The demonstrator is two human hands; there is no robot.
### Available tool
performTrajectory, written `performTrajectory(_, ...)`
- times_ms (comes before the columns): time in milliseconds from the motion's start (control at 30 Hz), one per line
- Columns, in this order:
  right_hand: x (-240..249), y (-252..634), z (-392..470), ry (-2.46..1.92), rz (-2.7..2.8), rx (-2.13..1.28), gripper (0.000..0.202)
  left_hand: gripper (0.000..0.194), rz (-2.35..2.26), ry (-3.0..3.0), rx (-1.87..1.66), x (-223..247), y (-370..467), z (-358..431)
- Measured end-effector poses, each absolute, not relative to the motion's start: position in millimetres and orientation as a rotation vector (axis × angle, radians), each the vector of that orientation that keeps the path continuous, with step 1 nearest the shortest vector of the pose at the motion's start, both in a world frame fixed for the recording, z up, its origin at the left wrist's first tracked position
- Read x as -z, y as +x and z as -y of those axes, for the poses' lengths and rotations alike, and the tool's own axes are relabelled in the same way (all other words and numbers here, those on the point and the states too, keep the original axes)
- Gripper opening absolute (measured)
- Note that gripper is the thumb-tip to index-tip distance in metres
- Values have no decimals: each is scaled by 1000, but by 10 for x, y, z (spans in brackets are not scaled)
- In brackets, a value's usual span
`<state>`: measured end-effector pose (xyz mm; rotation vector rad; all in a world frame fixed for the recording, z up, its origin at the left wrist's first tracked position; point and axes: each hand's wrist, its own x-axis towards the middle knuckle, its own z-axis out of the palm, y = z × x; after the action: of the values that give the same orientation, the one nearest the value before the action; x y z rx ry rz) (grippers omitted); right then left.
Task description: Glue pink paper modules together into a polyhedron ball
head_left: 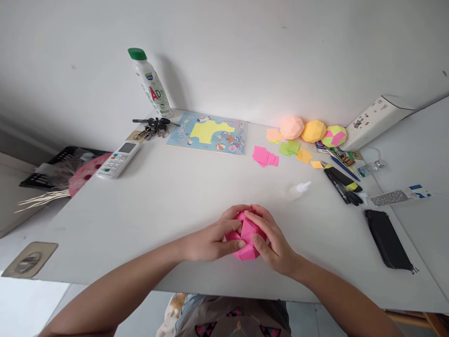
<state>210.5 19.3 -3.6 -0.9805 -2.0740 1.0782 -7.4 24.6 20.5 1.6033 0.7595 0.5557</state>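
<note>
A pink folded-paper ball (248, 238) sits between my two hands near the front edge of the white table. My left hand (217, 236) grips its left side, thumb on the front and one finger bent onto an upper facet. On the other side, my right hand (275, 241) is wrapped round the ball with its thumb on the front face and fingers over the top. The ball's underside and parts of its sides are hidden by the fingers. Beyond the right hand lies a small clear glue bottle (298, 190) with a white nozzle.
Pink paper pieces (264, 156) and green ones (289, 148) lie further back. Three finished paper balls (313, 131) line the wall. Pens and scissors (345, 187) and a black pouch (388, 239) lie right. Left are a booklet (182, 135), keys (156, 127), a bottle (153, 86) and a remote (119, 159).
</note>
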Motion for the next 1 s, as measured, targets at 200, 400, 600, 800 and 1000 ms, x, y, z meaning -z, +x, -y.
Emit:
performTrajectory(200,81,2121,-195,-905,2098,-1086,43,22,-792,1596,-589,-197,-65,-234)
performTrajectory(400,81,2122,-196,-900,2123,-1046,45,26,-775,1570,-625,-195,-43,-228)
performTrajectory(600,59,2117,-200,-904,2131,-1045,45,27,-759,1566,-639,-190,-33,-230)
performTrajectory(800,-2,2104,-171,-920,2126,-1104,50,25,-805,1579,-658,-144,-34,-219)
performTrajectory(1000,-25,2111,-159,-889,2145,-1106,52,26,-842,1539,-697,-151,-9,-180)
